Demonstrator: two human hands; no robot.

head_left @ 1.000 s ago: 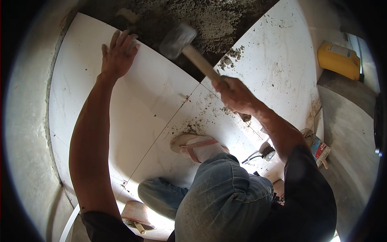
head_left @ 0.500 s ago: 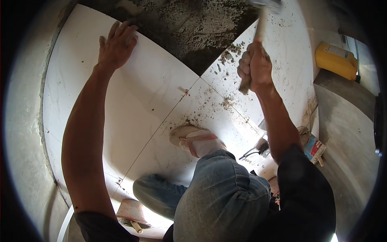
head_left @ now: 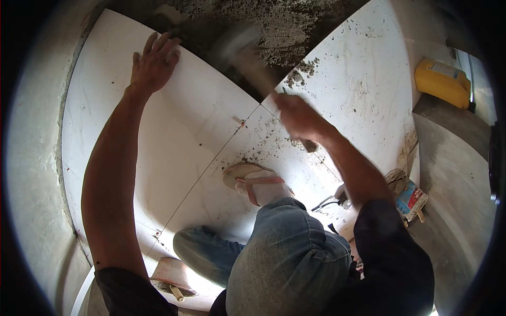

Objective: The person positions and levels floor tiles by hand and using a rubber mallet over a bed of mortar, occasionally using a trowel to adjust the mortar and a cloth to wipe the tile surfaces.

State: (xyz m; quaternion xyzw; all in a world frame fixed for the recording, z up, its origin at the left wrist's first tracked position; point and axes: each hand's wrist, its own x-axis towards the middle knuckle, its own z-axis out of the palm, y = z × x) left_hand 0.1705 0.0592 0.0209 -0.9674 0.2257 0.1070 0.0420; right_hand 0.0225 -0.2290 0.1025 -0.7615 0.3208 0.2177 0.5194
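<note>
My left hand lies with fingers spread on a large white floor tile, its fingertips near the tile's far edge. My right hand is wrapped round the handle of a hammer. The hammer's head is smeared by motion, so its exact form cannot be made out. It hangs over the dark patch of rough mortar, near the edge of the tile under my left hand. Another white tile, scattered with mortar crumbs, lies on the right.
My sandalled foot rests on a tile. A yellow jug stands on a grey ledge at the right. A reddish bucket sits at lower left, and a blue-and-red carton lies at right. A concrete wall borders the left.
My right hand has swung the hammer left and somewhat nearer, from above the right tile to over the mortar by the left tile's edge. My left hand stays on its tile.
</note>
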